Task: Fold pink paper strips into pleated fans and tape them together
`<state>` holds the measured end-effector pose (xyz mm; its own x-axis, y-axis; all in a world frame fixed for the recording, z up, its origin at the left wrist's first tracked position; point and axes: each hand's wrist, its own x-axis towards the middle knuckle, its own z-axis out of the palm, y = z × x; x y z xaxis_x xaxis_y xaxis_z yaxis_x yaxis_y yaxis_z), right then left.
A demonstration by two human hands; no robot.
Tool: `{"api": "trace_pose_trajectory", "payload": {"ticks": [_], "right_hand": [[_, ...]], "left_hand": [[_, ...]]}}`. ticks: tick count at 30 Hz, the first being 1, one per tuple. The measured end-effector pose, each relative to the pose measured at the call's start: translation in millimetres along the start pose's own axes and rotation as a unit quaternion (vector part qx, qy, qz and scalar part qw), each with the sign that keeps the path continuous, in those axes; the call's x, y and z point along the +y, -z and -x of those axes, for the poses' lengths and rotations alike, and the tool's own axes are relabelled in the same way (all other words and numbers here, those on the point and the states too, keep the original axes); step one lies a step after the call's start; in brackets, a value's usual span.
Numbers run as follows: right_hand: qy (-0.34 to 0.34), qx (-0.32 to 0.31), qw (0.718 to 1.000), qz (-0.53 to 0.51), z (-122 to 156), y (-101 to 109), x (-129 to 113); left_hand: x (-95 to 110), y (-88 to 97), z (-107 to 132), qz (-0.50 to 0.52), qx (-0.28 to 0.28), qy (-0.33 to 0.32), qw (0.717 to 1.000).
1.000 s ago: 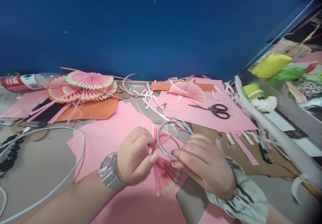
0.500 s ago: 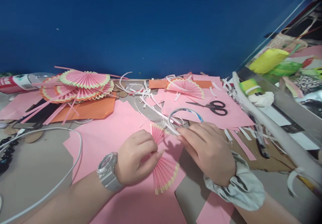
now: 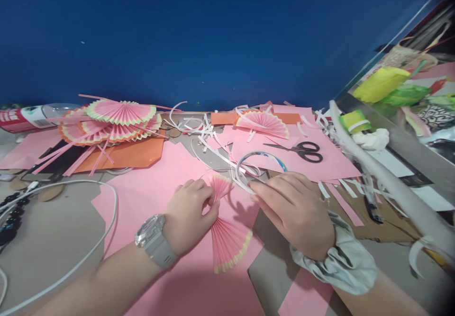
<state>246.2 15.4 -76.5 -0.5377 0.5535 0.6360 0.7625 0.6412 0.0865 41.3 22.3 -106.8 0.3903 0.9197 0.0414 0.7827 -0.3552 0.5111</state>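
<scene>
Clock reading: twelve toward the blue wall [image 3: 213, 46], six toward the wearer.

Fan [image 3: 230, 245], pleated pink paper with pale yellow edge, one. Located at the left fingertips, mostly on their three o'clock side. Gathered to a narrow waist at the middle; one lobe spread toward one o'clock, the other, showing larger, toward five. Long axis roughly twelve to six, crosswise to the gap between the hands.

Left hand [image 3: 190, 215], with gray watch [image 3: 152, 235] at wrist. Nearer of the two to the fan. Thumb and forefinger closed in a pinch on the waist, no gap visible; other fingers loosely curled.

Right hand [image 3: 296, 215], with pale scrunchie [image 3: 350, 257] at wrist. Set at three o'clock from the left. Fingers bent, closed at the near rim of the tape roll; thumb mostly hidden, firmness of hold not tellable. Tips aimed at ten o'clock, near the upper lobe but apart from it.

Tape roll [image 3: 277, 160], apparent; thin whitish ring with blue on part of its band, one. At two o'clock from the left fingertips. Rim close to the upper lobe; contact unclear.

Surroundings: pink sheets [image 3: 149, 195] beneath fan; scissors [image 3: 297, 149] at twelve from the right hand, blades toward ten; stack of fans [image 3: 122, 112] at eleven from the left.
</scene>
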Motion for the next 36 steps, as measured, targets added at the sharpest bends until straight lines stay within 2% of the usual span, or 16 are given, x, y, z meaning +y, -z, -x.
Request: {"api": "trace_pose_trajectory", "payload": {"ticks": [4, 8, 11, 13, 16, 18, 20, 23, 25, 26, 28, 31, 33, 36], "right_hand": [[0.015, 0.004, 1.0, -0.014, 1.9, 2.0, -1.4], [0.061, 0.024, 0.997, -0.038, 4.7, 4.9, -3.5], [0.104, 0.041, 0.993, -0.048, 4.1, 6.7, -7.1], [0.115, 0.033, 0.992, -0.045, 2.6, 7.2, -9.3], [0.122, 0.029, 0.991, -0.041, 0.0, 6.7, -10.3], [0.126, 0.033, 0.991, -0.037, -1.3, 5.8, -9.7], [0.121, 0.02, 0.992, -0.027, -1.9, 4.8, -9.1], [0.108, -0.016, 0.994, -0.01, -1.4, 3.1, -8.2], [0.103, -0.027, 0.994, -0.009, -0.6, 1.8, -7.4], [0.099, -0.031, 0.995, -0.012, -0.2, 1.2, -6.9], [0.096, -0.036, 0.995, -0.018, 0.5, 0.2, -6.1], [0.097, -0.044, 0.994, -0.02, 0.7, -0.8, -5.5], [0.097, -0.044, 0.994, -0.017, 0.3, -1.2, -5.8], [0.096, -0.045, 0.994, -0.022, -0.1, -1.8, -6.4]], "left_hand": [[-0.1, 2.8, -2.2, 0.03, 0.002, -0.01, 1.0], [1.9, 6.4, -2.2, 0.133, 0.024, -0.01, 0.991], [3.4, 7.1, -1.6, 0.225, -0.002, -0.009, 0.974], [3.9, 6.6, -1.9, 0.338, -0.036, 0.009, 0.94], [3.8, 6.6, -3.4, 0.52, -0.076, 0.049, 0.85], [3.6, 7.8, -4.5, 0.594, -0.095, 0.077, 0.795], [3.8, 9.1, -5.2, 0.63, -0.109, 0.105, 0.762], [4.3, 8.6, -5.9, 0.654, -0.076, 0.117, 0.744], [4.1, 6.4, -6.1, 0.653, -0.035, 0.114, 0.748], [3.8, 5.2, -6.0, 0.639, -0.022, 0.111, 0.761], [3.1, 3.2, -5.3, 0.59, -0.01, 0.109, 0.8], [2.4, 2.6, -3.6, 0.497, -0.027, 0.089, 0.863], [2.5, 3.4, -2.9, 0.469, -0.046, 0.076, 0.879], [3.2, 5.1, -3.2, 0.461, -0.056, 0.067, 0.883]]}}
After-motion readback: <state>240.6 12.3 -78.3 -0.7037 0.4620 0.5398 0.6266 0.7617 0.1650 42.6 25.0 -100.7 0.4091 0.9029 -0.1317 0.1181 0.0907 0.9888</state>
